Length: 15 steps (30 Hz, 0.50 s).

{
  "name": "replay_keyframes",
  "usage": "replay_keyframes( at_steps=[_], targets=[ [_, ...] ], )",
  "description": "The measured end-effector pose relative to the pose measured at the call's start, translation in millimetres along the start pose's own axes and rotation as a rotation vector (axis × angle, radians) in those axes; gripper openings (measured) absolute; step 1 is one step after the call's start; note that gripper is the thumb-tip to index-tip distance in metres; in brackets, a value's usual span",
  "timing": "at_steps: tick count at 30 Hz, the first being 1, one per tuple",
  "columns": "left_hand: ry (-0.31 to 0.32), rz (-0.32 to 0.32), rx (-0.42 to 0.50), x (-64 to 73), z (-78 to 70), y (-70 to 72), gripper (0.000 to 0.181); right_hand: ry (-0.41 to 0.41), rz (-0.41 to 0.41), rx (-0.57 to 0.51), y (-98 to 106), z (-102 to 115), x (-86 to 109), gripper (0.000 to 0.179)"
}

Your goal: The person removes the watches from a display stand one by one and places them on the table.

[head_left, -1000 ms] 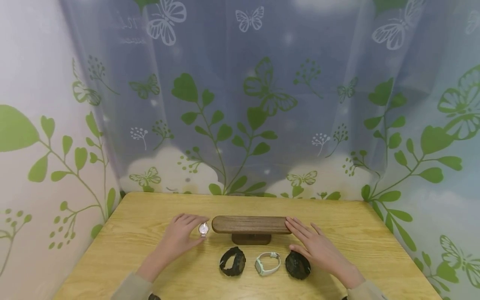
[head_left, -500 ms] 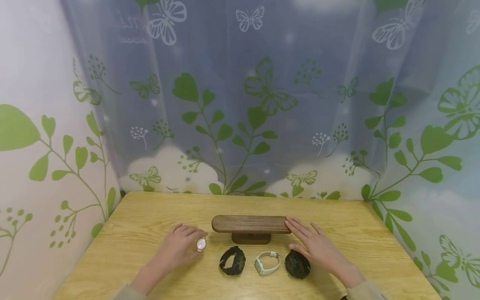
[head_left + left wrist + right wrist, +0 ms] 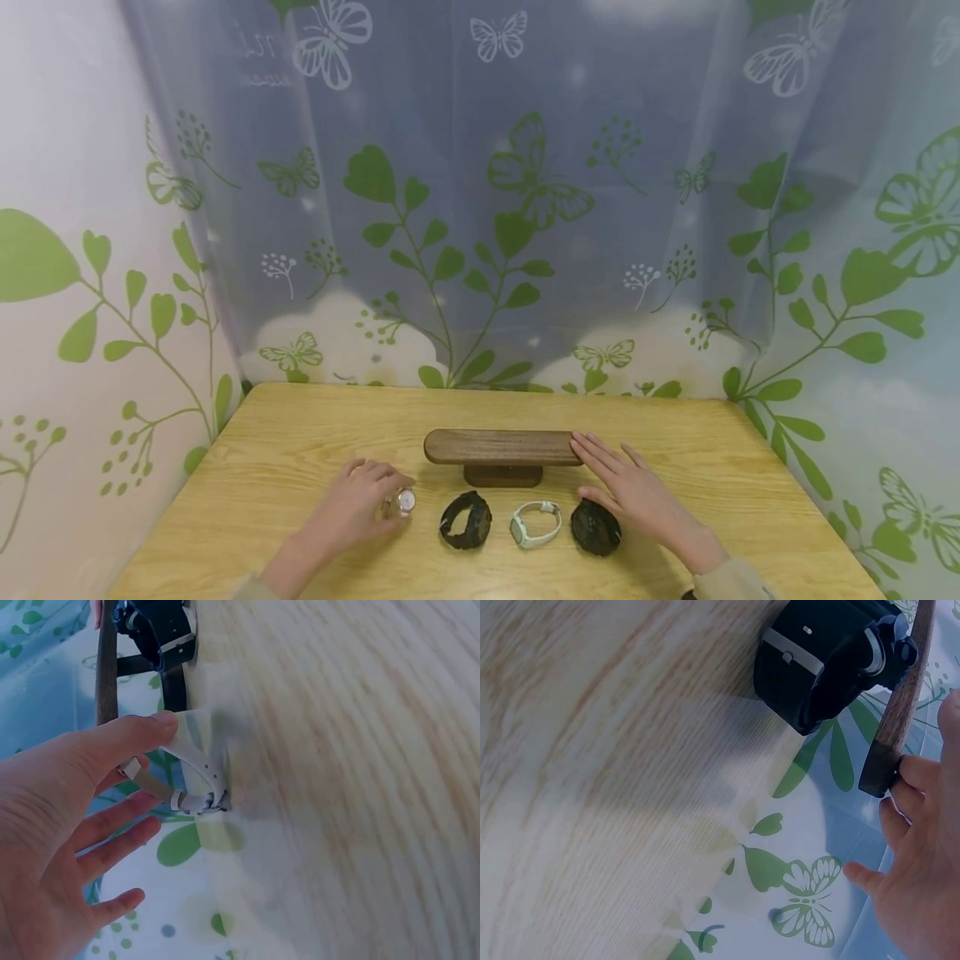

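Note:
My left hand (image 3: 356,508) pinches a small wristwatch (image 3: 407,500) with a pale round face. In the left wrist view its light buckled strap (image 3: 196,769) forms a loop below the thumb, close to the wood. The fingers beyond the thumb are spread. My right hand (image 3: 637,496) lies with extended fingertips on the right end of a dark brown wooden watch stand (image 3: 502,448), a long rounded bar on a short base. Under that hand's thumb sits a bulky black watch (image 3: 596,527); the right wrist view shows its strap (image 3: 802,667) beside the bar.
In front of the stand, a black watch (image 3: 465,522) and a mint-green watch (image 3: 536,525) stand in a row with the bulky one. All are on a light wood table (image 3: 300,425). A leaf-and-butterfly curtain (image 3: 480,250) encloses the back and sides.
My left hand has brought the small watch from beside the stand's left end toward the table's front, left of the row. The right hand and the stand have stayed put.

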<state>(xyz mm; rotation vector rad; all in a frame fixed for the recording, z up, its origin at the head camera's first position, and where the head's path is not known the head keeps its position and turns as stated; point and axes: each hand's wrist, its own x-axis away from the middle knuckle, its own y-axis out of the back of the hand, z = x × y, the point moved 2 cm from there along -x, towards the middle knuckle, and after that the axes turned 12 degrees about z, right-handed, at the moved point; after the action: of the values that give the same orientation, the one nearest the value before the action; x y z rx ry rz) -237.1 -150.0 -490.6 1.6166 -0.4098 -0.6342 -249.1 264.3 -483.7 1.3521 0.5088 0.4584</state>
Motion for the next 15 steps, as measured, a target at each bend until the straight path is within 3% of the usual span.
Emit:
replay_keyframes(
  at_steps=[8,15],
  targets=[
    [0.003,0.026,0.039,-8.2,-7.8,-7.1,0.047,0.018,-0.033,0.029,1,1,-0.1,0.070],
    [-0.037,0.055,0.050,-12.1,-14.9,-10.9,0.046,0.015,-0.020,0.015,1,1,0.2,0.070]
  ],
)
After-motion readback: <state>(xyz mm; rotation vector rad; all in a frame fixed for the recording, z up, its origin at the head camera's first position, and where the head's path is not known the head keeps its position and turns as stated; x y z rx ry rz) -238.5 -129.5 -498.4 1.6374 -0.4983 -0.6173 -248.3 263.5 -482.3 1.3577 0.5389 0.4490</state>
